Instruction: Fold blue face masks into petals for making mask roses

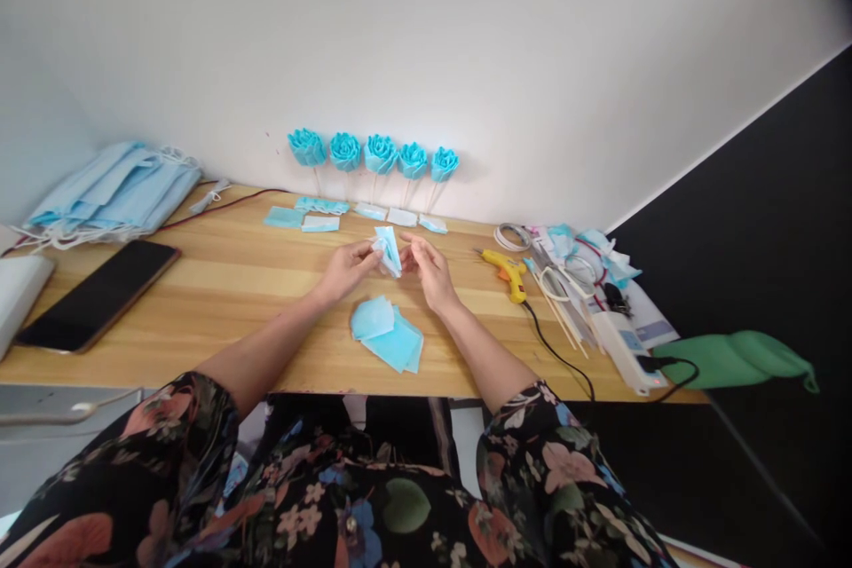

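My left hand [347, 268] and my right hand [429, 270] meet above the wooden table [219, 293], both pinching a small folded piece of light blue mask fabric [388, 249]. Below the hands, near the table's front edge, lies a small stack of blue fabric squares [388, 334]. Against the white wall stand several finished blue fabric roses on sticks [380, 153]. More cut blue pieces [311, 216] lie at their feet.
A yellow glue gun [506, 271] with a black cord lies right of my right hand. Further right are sticks, scraps and a power strip [626, 351]. A dark phone [99, 293] and a pile of blue face masks [113, 191] sit at the left.
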### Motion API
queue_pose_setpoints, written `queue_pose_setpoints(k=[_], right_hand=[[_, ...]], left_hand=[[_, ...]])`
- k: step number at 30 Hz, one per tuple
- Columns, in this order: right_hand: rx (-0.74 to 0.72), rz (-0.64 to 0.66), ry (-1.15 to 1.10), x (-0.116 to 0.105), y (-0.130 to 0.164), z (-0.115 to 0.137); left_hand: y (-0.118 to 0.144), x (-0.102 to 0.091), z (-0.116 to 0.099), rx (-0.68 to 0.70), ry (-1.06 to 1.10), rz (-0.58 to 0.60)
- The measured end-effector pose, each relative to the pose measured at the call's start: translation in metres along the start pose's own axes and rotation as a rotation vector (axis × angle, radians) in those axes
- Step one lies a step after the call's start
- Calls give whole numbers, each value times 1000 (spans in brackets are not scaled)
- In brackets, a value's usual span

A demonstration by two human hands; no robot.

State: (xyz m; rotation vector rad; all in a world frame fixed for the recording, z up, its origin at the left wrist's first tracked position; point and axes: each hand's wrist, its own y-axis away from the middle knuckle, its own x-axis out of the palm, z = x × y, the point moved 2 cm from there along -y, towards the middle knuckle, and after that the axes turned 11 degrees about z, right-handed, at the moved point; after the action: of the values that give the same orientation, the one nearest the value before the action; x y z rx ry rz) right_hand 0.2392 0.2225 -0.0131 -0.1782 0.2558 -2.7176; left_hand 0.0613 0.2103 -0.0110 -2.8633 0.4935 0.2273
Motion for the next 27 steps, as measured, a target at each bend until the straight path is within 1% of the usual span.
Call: queue_pose_setpoints(k=[3,6,10,14,18,21,24,27], right_hand=[[19,39,67,-1,0,-1],[-9,55,110,-1,0,-2],[-32,32,157,0,-1,-6],[-41,-11,187,0,0,-7],[-67,-58,176,0,0,-6],[-50,-73,146,0,0,-7],[-39,-69,112,0,0,-8],[-53,-60,88,1,0,-8]], left_hand=[[2,3,-7,39,-42,33],[2,5,-10,53,-46,37],[3,8,-10,48,-3,43],[3,9,-10,47,-9,40],[3,9,-7,4,61,29],[2,7,-6,-24,75,15],[2,6,-9,0,21,-11],[3,6,-14,27,36,-25]])
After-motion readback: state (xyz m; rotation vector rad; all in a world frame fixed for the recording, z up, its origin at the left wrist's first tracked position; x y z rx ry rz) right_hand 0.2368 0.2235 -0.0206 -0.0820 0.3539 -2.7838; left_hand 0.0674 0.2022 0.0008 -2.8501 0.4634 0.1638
